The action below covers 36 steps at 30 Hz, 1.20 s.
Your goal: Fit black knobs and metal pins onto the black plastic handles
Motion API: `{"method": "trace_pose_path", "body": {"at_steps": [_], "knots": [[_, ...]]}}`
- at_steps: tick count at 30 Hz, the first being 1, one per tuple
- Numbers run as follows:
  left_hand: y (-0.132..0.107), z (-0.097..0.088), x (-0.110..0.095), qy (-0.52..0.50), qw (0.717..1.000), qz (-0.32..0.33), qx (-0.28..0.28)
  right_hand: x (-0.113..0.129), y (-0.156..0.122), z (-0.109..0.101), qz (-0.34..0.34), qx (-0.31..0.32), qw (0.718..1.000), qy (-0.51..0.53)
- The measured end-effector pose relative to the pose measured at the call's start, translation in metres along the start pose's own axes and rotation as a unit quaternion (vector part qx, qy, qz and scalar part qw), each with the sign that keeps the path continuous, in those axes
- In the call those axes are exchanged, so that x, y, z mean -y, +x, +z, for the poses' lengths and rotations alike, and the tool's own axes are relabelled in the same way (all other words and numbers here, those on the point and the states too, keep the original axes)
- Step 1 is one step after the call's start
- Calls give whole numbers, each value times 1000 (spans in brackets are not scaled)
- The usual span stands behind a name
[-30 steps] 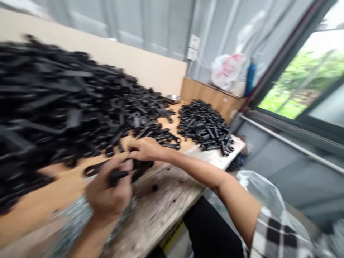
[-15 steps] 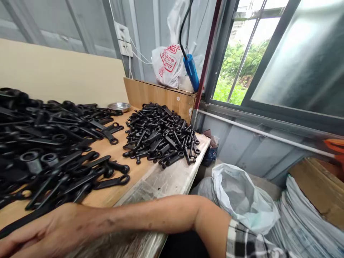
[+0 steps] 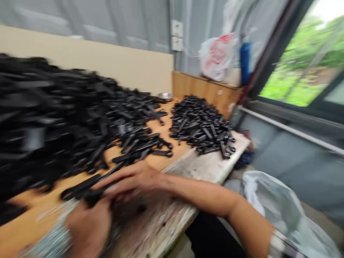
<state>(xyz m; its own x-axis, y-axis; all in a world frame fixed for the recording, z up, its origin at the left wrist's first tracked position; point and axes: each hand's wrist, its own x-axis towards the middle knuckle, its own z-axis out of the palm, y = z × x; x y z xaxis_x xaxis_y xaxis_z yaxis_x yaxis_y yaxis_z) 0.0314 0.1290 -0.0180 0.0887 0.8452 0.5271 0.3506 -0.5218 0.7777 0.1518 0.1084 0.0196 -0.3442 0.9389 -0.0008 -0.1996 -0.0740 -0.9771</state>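
Near the front edge of the table [image 3: 205,168], the left hand [image 3: 90,224] grips a black part [image 3: 92,197]; the right hand [image 3: 137,179] meets it there, its grip too blurred to tell. A smaller heap [image 3: 200,125] of black pieces sits toward the right edge.

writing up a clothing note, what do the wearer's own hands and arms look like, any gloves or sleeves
Both the left hand and right hand are ungloved. The right arm is bare past the elbow, up to a light sleeve with dark patches, blurred. No left sleeve shows.
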Motion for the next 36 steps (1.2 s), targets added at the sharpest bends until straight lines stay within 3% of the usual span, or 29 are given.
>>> {"method": "trace_pose_path", "body": {"at_steps": [2, 3, 5, 10, 20, 30, 36], "knots": [[-2, -15, 11, 48, 997, -62, -17, -7, 3, 1, -15, 25, 998, 54], [-2, -20, 14, 26, 994, -107, -5, -11, 6, 0, -16, 21, 996, 84], [-2, -27, 15, -32, 991, -128, 10, -16, 12, 0, -6, 17, 993, 120], [-2, -29, 7, -69, 990, -116, 41, -20, 15, 6, 13, 7, 986, 168], [-1, -29, 16, 18, 993, -113, 42, -27, 17, 8, 1, -9, 989, 150], [1, -28, 22, 192, 979, -41, 57, -31, 16, 15, -16, -130, 988, 84], [-4, -27, 21, 236, 970, 20, 44, -20, 11, 23, 58, -151, 977, 136]]}}
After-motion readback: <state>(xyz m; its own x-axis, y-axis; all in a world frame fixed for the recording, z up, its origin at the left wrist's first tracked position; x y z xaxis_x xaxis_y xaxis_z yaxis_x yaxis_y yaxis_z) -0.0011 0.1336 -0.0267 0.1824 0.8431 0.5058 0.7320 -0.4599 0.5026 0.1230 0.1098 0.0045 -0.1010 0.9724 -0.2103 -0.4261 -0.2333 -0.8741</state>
